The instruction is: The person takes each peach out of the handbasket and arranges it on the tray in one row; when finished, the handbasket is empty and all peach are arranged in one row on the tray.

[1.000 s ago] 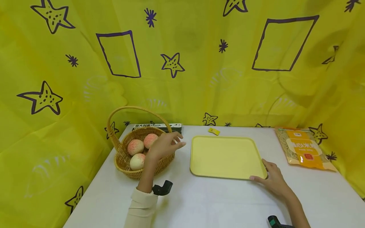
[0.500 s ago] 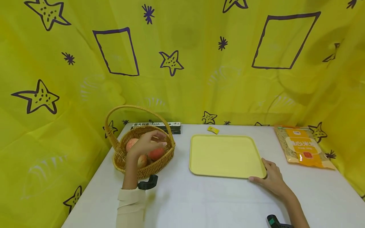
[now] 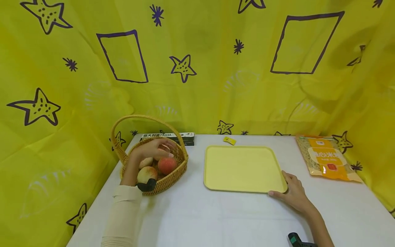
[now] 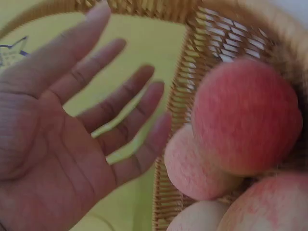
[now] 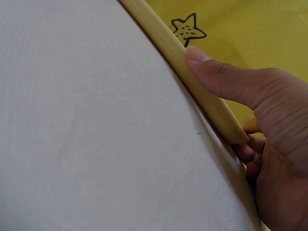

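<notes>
My left hand is held over a wicker basket with a tall handle. Its fingers are spread and relaxed with nothing between them, beside the peaches. A red peach lies uppermost in the left wrist view, against a paler pink peach. In the head view a yellowish peach sits near the basket's front rim, partly behind the wrist camera. My right hand grips the near right corner of a yellow tray. The thumb lies along the tray's edge, and the other fingers curl around the corner.
Behind the basket stands a pasta box. A small yellow packet lies beyond the tray. At the right is an orange and clear food bag. A yellow patterned curtain rises along the back and sides of the white table.
My left hand has moved left and stays over the basket, so the red peach now shows. The right hand keeps its place on the tray corner. The head view has shifted slightly.
</notes>
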Motion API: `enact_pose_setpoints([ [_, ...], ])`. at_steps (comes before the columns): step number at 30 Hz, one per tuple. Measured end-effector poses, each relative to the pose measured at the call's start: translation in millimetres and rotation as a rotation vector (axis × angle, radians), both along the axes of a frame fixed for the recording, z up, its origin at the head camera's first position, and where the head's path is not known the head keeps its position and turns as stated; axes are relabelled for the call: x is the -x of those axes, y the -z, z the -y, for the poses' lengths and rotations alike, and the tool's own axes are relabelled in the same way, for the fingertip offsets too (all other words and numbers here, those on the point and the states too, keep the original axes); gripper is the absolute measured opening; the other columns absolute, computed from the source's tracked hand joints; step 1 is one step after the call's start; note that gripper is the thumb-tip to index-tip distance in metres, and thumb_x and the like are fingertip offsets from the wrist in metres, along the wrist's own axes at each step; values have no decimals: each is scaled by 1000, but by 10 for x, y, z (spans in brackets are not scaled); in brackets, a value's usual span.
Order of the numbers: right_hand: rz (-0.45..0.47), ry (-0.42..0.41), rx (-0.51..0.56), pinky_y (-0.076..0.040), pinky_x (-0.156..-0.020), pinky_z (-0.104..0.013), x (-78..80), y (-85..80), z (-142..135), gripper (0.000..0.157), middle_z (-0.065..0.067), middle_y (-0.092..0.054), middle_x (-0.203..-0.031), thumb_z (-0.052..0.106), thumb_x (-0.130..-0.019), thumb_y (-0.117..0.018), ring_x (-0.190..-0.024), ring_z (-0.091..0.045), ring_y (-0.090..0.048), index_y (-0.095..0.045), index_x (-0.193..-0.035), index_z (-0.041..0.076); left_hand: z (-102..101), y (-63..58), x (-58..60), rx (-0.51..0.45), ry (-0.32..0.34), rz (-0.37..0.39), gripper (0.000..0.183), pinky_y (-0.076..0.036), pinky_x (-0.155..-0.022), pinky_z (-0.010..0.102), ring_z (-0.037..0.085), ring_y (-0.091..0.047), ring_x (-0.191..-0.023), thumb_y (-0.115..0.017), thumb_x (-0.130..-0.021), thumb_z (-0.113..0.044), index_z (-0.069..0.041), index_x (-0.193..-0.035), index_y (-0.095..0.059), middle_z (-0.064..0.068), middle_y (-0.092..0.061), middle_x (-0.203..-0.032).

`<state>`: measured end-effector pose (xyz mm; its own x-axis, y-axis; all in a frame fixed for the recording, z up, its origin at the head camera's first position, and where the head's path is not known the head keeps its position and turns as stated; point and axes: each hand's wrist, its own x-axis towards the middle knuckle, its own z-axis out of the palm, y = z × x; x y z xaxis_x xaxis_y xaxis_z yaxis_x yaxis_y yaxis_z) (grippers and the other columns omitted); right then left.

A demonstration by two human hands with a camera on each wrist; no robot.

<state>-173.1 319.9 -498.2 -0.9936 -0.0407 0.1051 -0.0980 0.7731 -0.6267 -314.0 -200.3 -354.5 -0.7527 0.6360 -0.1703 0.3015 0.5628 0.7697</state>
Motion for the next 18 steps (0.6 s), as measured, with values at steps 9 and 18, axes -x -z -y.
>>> enact_pose_setpoints([
  [9,12,10,-4,-26,-94,-72,-8,11,9,109,-43,-26,-140,41,-79,-79,-123,-59,-28,-16,-148,-16,-22,52,246,85,126,96,55,-43,-104,47,44,-47,-127,-66,-90,-15,7,-137,-47,29,-47,-139],
  [18,-3,10,-2,-28,-93,-70,-15,-2,14,107,-42,-28,-139,39,-78,-80,-123,-57,-29,-18,-148,-14,-111,80,332,271,173,85,53,-49,-95,40,31,-55,-115,-74,-87,-22,-2,-133,-55,20,-56,-134],
])
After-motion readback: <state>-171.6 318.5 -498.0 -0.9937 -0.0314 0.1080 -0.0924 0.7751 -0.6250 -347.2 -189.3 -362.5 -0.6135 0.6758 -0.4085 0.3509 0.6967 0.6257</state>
